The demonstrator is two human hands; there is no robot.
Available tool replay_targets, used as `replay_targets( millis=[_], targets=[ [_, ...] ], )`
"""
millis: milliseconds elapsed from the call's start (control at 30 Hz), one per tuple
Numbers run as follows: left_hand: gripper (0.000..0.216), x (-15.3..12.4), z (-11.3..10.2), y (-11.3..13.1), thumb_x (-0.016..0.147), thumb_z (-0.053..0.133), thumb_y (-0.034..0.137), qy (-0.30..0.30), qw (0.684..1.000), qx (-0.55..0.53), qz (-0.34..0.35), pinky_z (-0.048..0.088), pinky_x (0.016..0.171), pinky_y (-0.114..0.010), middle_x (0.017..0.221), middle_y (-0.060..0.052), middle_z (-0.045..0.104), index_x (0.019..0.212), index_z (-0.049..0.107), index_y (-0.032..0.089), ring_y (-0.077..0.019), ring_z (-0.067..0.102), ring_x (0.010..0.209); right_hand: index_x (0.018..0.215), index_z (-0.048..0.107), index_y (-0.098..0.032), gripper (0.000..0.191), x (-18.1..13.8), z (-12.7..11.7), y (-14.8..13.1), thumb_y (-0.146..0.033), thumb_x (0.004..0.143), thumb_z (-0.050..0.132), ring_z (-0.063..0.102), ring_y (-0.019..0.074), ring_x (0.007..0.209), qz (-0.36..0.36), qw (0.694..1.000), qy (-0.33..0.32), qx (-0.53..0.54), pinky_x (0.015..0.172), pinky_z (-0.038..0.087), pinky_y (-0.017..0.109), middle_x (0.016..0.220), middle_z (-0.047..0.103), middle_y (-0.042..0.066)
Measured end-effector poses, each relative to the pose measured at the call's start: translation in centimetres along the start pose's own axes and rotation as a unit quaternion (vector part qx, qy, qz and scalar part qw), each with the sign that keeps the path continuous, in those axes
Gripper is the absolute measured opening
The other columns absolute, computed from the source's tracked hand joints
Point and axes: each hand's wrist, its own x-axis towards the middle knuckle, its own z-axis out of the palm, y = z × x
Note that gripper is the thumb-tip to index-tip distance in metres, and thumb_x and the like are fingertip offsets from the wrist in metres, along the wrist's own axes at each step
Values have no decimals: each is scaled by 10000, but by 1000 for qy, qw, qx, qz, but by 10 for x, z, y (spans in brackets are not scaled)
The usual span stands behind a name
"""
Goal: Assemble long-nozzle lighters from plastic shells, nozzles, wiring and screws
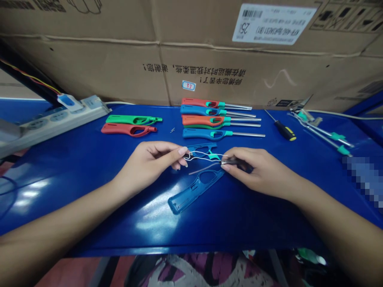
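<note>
My left hand (163, 156) is closed in a pinch on the end of a thin white wire (206, 153) and a small black part, mostly hidden by the fingers. The wire spans to my right hand (249, 165), whose thumb and fingers are closed on a dark, narrow part (241, 164); its kind cannot be made out. From there a thin, pale tube (203, 169) points left. Under the hands lies a blue lighter shell half (187, 194), inner side up. Another blue shell half (197, 148) lies just behind the wire, beside a small turquoise piece (213, 156).
Assembled long-nosed lighters (203, 133) lie stacked at the back. Left of them are a green handle shell (119, 119) and a red one (118, 129), near tiny screws (172, 130). A screwdriver (285, 130), metal tubes (326, 133), a power strip (54, 119) and a large carton (119, 67) surround them.
</note>
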Motion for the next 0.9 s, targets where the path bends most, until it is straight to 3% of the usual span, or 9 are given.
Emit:
replay_targets(
  millis=[267,467,667,900],
  targets=[
    [163,0,2,-5,842,776,355,-23,990,-120,-70,552,612,-155,743,-18,768,895,793,202,-79,653,616,995,638,-230,125,0,1,1,-337,970,579,590,118,707,14,1000,-6,0,638,434,240,872,686,-12],
    [151,1,1,-5,848,773,327,-10,994,-95,-54,540,606,-120,733,-7,766,888,786,182,-62,651,608,1260,498,-254,353,-2,3,3,-356,947,625,566,111,637,17,999,33,17,584,434,235,841,648,-38],
    [151,4,1,-7,870,743,323,-5,998,-44,-35,544,603,-118,718,-1,768,896,777,179,-67,661,601,1160,604,-248,171,-1,2,4,-269,994,568,659,119,881,-46,997,53,-12,722,484,222,1074,709,-2],
    [251,3,2,-5,927,664,392,-85,995,-26,-39,544,641,-122,756,-19,776,941,783,171,-67,661,628,1128,620,-227,143,-2,2,1,-252,1007,547,678,145,987,-74,995,54,-39,786,503,241,1092,720,18]
  ],
)
